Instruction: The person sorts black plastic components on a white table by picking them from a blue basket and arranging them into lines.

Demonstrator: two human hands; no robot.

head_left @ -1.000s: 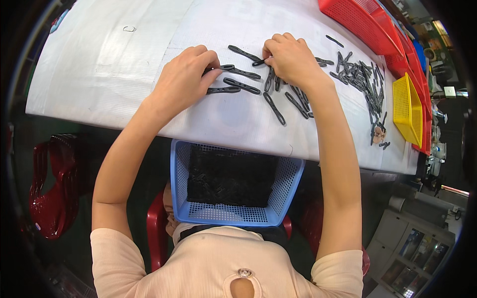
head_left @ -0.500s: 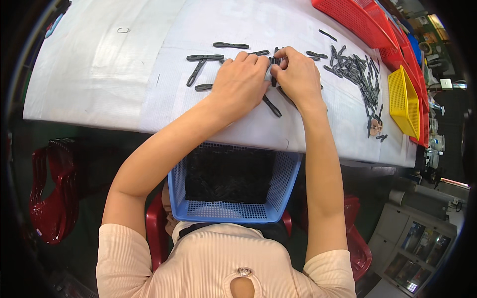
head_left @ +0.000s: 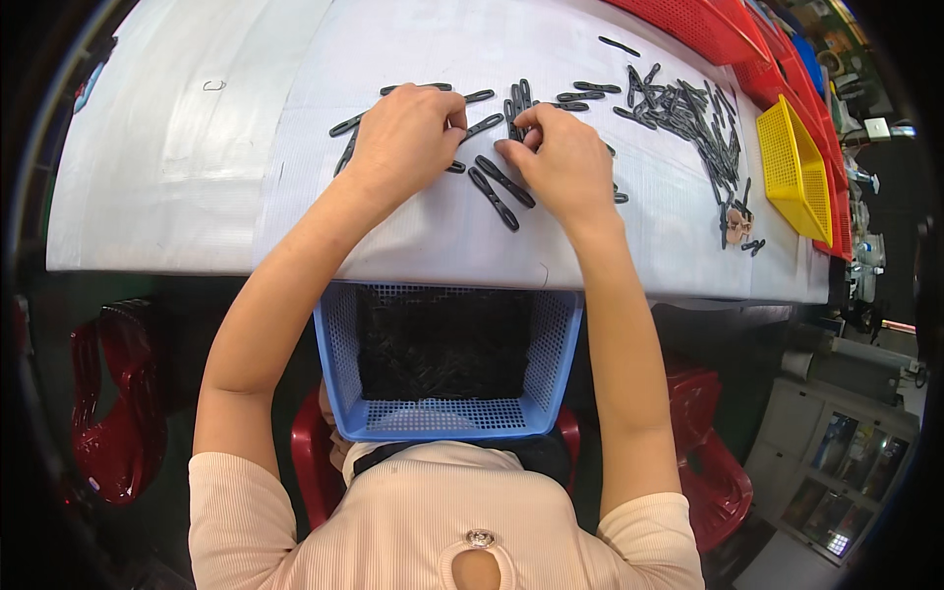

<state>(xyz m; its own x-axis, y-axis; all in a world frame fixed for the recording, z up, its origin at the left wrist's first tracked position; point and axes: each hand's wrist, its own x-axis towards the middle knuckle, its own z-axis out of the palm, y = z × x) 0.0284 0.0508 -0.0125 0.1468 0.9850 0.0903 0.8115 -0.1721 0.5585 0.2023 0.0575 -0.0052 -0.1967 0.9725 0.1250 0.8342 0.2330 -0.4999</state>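
Slim black plastic pieces with rounded ends and narrow middles lie on the white-covered table. My left hand has its fingers curled down, with the end of one black piece at its fingertips. Just to the right, my right hand has thumb and forefinger closed around the lower ends of a small side-by-side bunch of black pieces. Below and between the hands, a pair of black pieces lies at a slant. Other pieces lie partly hidden under my left hand.
A loose heap of black pieces spreads at the right. Beyond it stand a yellow basket and red baskets. A blue basket filled with dark pieces sits at my lap, below the table's front edge. Red chairs stand nearby.
My hands have drawn apart, the left one moving left from the right. The bunch of black pieces shows more clearly at my right fingertips. The whole view has shifted slightly.
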